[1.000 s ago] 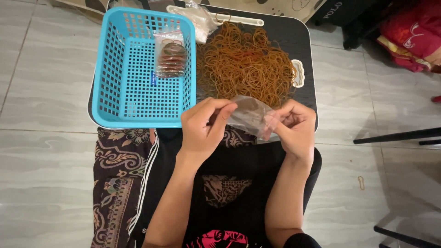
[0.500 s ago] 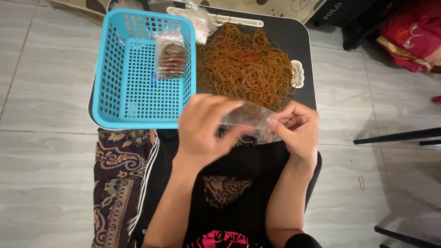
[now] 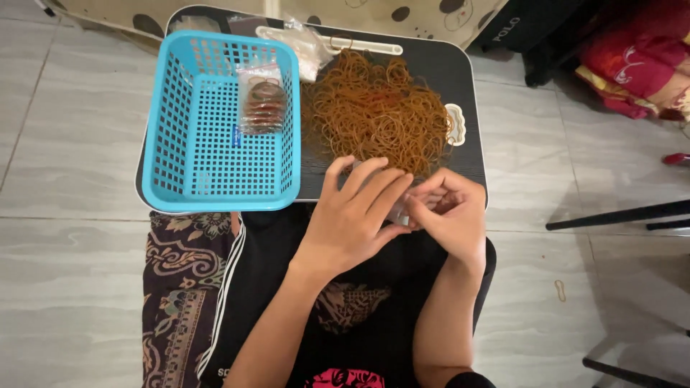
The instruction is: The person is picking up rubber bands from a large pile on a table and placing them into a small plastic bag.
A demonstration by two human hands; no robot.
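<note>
Both hands meet at the near edge of the black lap tray (image 3: 460, 79), working a small clear plastic bag (image 3: 399, 213) that is mostly hidden between them. The left hand (image 3: 356, 219) lies palm down over it, fingers spread and extended towards the loose heap of tan rubber bands (image 3: 377, 115), thumb tucked under; whether it grips the bag cannot be told. The right hand (image 3: 453, 215) is curled, its fingertips pinching the bag's edge.

Judgement: the mouth of the bag should be kept pinched apart and held just beside the heap, so bands go in without spilling off the tray.

Both forearms rise from the lap, wrists nearly straight, hands touching. A filled clear packet (image 3: 262, 100) rests in the blue plastic mesh basket (image 3: 169, 144), well apart from the hands
</note>
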